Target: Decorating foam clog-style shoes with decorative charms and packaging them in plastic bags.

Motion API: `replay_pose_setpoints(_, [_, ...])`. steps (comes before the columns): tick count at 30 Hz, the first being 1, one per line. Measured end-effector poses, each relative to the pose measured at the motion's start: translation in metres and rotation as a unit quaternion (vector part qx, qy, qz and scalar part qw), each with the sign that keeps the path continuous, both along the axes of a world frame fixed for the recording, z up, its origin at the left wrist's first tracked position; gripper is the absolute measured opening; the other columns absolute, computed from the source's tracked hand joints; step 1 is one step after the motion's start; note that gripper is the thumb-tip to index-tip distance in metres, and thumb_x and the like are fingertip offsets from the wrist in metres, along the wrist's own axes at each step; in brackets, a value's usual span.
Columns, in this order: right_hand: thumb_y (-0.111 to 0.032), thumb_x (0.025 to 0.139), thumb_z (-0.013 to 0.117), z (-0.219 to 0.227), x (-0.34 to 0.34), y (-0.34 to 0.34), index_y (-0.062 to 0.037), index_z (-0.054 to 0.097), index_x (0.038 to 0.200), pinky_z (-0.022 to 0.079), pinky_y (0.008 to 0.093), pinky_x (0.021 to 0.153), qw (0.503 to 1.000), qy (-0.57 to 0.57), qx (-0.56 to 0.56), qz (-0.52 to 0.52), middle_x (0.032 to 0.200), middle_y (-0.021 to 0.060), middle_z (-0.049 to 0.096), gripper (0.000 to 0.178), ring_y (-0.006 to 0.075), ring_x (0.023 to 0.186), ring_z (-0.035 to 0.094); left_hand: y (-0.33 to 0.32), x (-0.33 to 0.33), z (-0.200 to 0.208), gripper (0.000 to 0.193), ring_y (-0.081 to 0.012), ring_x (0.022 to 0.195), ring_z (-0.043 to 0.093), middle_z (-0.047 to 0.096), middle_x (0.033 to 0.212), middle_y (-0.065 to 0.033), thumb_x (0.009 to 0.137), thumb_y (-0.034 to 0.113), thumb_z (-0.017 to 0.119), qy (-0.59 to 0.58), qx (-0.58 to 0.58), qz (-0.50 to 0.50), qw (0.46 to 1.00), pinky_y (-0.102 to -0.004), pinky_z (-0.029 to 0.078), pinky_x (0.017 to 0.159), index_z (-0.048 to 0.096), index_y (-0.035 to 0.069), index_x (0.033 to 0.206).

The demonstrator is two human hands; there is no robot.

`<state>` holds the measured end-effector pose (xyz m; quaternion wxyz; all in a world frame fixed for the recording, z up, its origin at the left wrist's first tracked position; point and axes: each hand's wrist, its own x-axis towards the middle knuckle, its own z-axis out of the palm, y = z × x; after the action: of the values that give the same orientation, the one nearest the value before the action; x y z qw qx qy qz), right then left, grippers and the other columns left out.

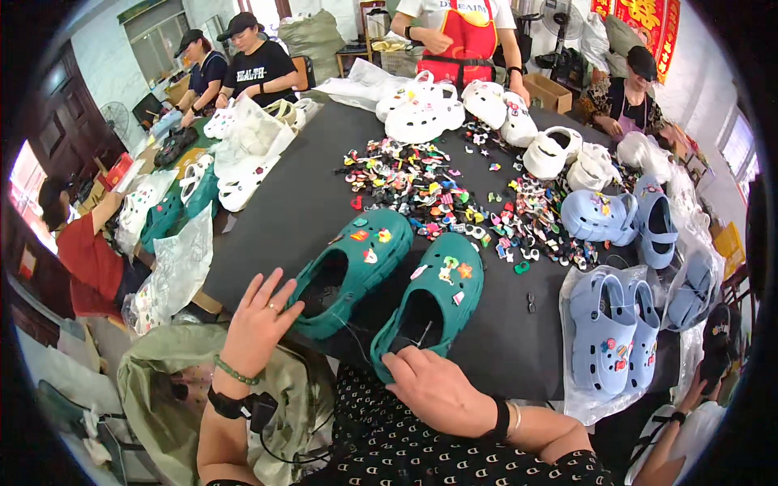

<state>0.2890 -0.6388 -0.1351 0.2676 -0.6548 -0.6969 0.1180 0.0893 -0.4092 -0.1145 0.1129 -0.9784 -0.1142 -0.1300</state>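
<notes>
Two green clogs lie side by side on the black table in front of me, toes pointing away. Colourful shoe charms sit on the toe of the left green clog (369, 239) and the right green clog (450, 279). My left hand (261, 317) is open, its fingers spread beside the left clog's heel; the thumb is close to the heel, and I cannot tell whether it touches. With fingers bent over the heel of the right clog, my right hand (442, 393) grips it, partly hiding that end. A thin clear strand (352, 332) runs between the two heels.
Loose shoe charms (421, 182) are heaped across the table (275, 174). White clogs (425, 109) stand at the far side, light blue clogs (604, 332) on plastic bags at right. A green sack (162, 356) is below left. Several people work around the tables.
</notes>
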Motion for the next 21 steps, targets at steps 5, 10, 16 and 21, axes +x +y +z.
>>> replay_pose_setpoints(5, [-0.011, 0.084, 0.069, 0.008, -0.002, 0.02, 0.0029, 0.044, 0.129, 0.052, 0.0388, 0.076, 0.982, 0.153, 0.104, 0.034, 0.106, 0.0183, 0.053, 0.054, 0.0331, 0.091, 0.06, -0.02, 0.017, 0.016, 0.032, -0.0337, 0.124, 0.05, 0.059, 0.126, -0.0129, 0.075, -0.003, 0.059, -0.06, -0.018, 0.039, 0.997, -0.049, 0.04, 0.104, 0.067, 0.005, 0.105])
replay_pose_setpoints(10, [-0.008, 0.083, 0.07, -0.004, -0.021, 0.049, 0.0045, 0.032, 0.139, 0.048, 0.0414, 0.092, 0.928, 0.355, 0.03, 0.106, 0.126, 0.0211, 0.047, 0.069, 0.0322, 0.107, 0.059, -0.055, 0.047, 0.057, 0.027, -0.0329, 0.1, 0.063, 0.066, 0.11, -0.0142, 0.079, -0.004, 0.061, -0.234, -0.189, 0.029, 0.953, -0.039, 0.05, 0.087, 0.066, 0.002, 0.105])
replay_pose_setpoints(16, [-0.007, 0.085, 0.061, -0.027, -0.023, 0.045, 0.0043, 0.026, 0.142, 0.048, 0.0465, 0.095, 0.924, 0.321, 0.06, 0.198, 0.14, 0.0273, 0.032, 0.068, 0.0449, 0.11, 0.054, -0.075, 0.076, 0.048, 0.023, -0.0297, 0.091, 0.066, 0.067, 0.101, -0.0159, 0.082, 0.002, 0.065, -0.206, -0.333, 0.03, 0.92, -0.0363, 0.053, 0.078, 0.064, 0.0, 0.105])
replay_pose_setpoints(21, [-0.012, 0.084, 0.064, -0.014, 0.021, 0.02, -0.0016, 0.058, 0.104, 0.051, 0.0454, 0.078, 0.967, 0.184, 0.023, 0.177, 0.099, 0.0169, 0.059, 0.024, 0.0372, 0.09, 0.061, -0.087, 0.065, 0.005, 0.025, -0.0192, 0.074, 0.066, 0.066, 0.087, -0.0139, 0.091, 0.014, 0.066, -0.201, -0.502, 0.111, 0.834, -0.0303, 0.052, 0.069, 0.059, -0.005, 0.106])
